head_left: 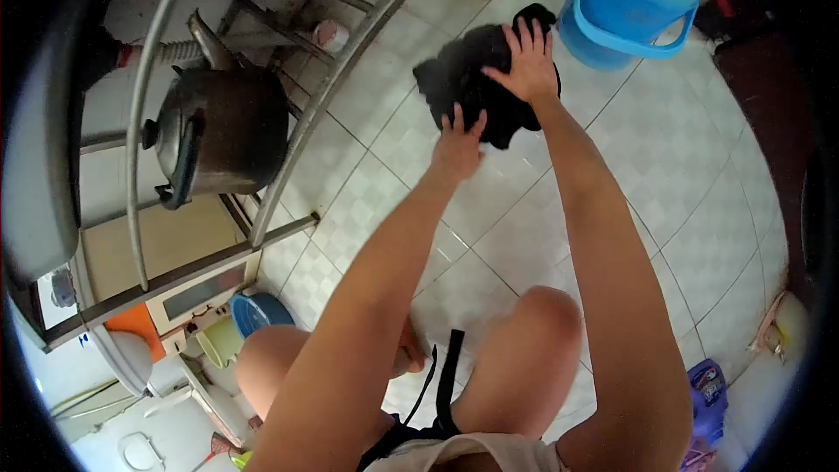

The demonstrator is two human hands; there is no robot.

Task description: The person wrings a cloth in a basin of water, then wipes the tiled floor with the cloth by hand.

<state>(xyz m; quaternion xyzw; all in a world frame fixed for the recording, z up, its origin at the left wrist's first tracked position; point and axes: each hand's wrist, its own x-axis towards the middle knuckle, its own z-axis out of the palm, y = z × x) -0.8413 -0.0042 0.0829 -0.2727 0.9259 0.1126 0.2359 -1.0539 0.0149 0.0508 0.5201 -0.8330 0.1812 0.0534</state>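
Observation:
A crumpled black cloth (476, 70) lies on the white tiled floor (516, 210). My left hand (459, 147) touches its lower edge with the fingers spread. Farther up, my right hand (529, 65) presses flat on the cloth's right side, fingers apart. Neither hand is closed round the cloth. A blue bucket (603, 44) with a handle stands just beyond my right hand.
On the left, a metal rack (328, 96) holds a dark kettle (232, 131). A blue basin (260, 313) and a pale green bucket (220, 341) are at the lower left. A purple bottle (709, 398) stands at the lower right, near my right arm.

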